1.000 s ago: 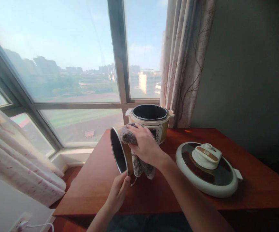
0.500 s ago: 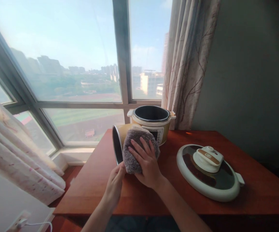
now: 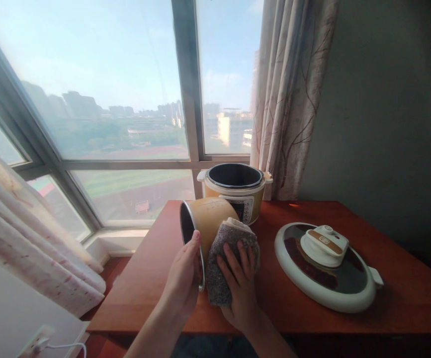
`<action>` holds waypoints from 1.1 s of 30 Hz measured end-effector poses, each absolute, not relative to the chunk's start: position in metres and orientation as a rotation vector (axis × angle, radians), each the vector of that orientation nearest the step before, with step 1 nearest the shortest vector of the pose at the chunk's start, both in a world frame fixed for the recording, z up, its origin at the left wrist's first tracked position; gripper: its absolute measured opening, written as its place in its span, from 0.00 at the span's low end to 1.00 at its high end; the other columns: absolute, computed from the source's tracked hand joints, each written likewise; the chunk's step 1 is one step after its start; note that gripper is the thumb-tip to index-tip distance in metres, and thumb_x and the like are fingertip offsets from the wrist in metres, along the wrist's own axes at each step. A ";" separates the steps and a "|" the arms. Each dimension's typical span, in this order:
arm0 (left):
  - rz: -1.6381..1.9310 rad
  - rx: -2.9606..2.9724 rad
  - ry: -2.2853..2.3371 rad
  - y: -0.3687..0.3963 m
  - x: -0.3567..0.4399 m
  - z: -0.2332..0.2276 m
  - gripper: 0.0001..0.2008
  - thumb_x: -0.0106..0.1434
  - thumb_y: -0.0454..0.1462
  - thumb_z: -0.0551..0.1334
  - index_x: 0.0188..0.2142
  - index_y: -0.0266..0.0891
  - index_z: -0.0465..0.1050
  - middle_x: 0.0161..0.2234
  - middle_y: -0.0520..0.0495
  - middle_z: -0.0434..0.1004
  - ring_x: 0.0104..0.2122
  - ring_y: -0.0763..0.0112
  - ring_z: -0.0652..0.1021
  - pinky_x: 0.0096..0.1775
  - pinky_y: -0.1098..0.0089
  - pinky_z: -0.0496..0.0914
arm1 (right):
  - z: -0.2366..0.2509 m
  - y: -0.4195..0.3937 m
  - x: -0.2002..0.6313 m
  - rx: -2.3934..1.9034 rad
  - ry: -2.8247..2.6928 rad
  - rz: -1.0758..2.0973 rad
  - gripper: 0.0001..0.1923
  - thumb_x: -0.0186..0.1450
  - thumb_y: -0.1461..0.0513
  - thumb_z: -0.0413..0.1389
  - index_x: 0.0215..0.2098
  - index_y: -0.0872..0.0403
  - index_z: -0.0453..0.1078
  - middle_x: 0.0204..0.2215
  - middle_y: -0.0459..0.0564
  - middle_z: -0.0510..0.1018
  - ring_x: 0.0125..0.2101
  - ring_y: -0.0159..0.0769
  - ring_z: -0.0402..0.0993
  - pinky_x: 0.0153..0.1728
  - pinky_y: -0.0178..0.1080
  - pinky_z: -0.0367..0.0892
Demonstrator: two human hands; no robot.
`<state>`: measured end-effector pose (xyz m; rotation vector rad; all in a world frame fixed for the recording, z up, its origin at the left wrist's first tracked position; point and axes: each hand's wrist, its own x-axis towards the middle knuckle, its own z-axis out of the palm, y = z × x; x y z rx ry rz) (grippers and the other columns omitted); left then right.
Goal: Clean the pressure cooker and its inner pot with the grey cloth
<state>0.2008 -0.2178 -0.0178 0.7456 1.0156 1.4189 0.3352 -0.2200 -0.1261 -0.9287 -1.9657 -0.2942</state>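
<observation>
A gold inner pot [image 3: 210,214] with a dark inside lies tipped on its side, its mouth facing left. My left hand [image 3: 185,268] grips the near part of its rim, thumb on the outer edge. Spread over a folded grey cloth [image 3: 224,268], my right hand [image 3: 239,278] presses it to the pot's outer wall. The cloth hides the pot's lower right side and base. Just behind the pot stands a cream and gold electric pressure cooker [image 3: 256,199], lidless, with a dark interior and a control panel.
To the right, the cooker's lid [image 3: 286,258] rests on the reddish wooden table [image 3: 136,293], knob up. A window [image 3: 126,99] and curtains [image 3: 286,99] are behind the table. A plug with a white cable [image 3: 43,343] sits at lower left.
The cloth and my right hand have slid down and right along the pot, baring its upper side. My left hand has risen slightly along the rim, and the pot has shifted a little right.
</observation>
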 end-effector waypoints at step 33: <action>1.420 1.711 1.159 -0.270 0.204 -0.115 0.32 0.66 0.60 0.52 0.38 0.37 0.84 0.31 0.40 0.82 0.31 0.61 0.77 0.36 0.68 0.73 | 0.075 -0.106 0.290 -1.353 -2.551 0.256 0.21 0.66 0.54 0.49 0.44 0.57 0.77 0.46 0.63 0.81 0.44 0.50 0.78 0.40 0.42 0.66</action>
